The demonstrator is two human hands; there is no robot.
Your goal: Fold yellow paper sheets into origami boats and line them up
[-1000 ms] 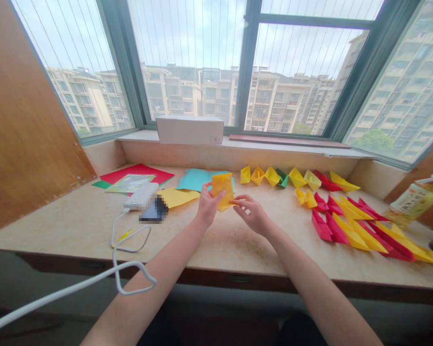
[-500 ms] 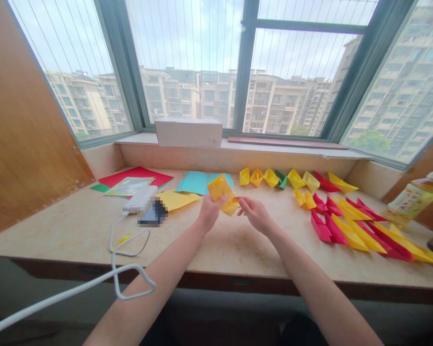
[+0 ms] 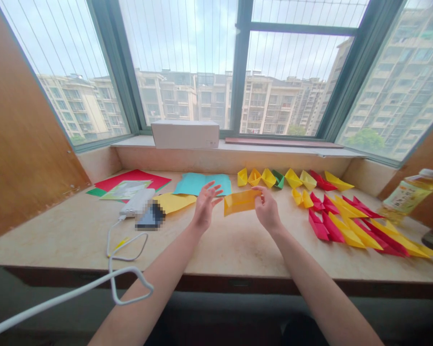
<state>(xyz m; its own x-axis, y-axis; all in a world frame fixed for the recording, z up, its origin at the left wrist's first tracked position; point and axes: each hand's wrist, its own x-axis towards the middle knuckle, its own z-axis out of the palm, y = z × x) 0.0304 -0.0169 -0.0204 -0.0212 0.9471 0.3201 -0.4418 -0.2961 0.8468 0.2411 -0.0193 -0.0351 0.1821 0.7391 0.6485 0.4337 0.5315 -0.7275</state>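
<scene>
A folded piece of yellow-orange paper (image 3: 240,202) is held above the table by its right end, pinched in my right hand (image 3: 267,206). It looks like a flat, long rectangle, tilted a little. Just left of it, my left hand (image 3: 205,205) is open, fingers apart and touching nothing. Behind my left hand lies a turquoise sheet of paper (image 3: 187,183). A yellow sheet (image 3: 175,203) rests further left. Folded paper boats (image 3: 268,178) in yellow, green and red stand in a row behind my right hand.
More red and yellow folded paper pieces (image 3: 350,232) cover the table's right side, near a bottle (image 3: 409,194). At left are red paper (image 3: 130,178), a white power bank (image 3: 137,203) with a cable (image 3: 75,287), and a blurred dark object (image 3: 150,216). A white box (image 3: 185,134) sits on the sill.
My left hand has let go of the yellow-orange paper and opened, moving slightly left. The paper has turned to lie lengthwise, now held by my right hand alone. The view has shifted slightly.
</scene>
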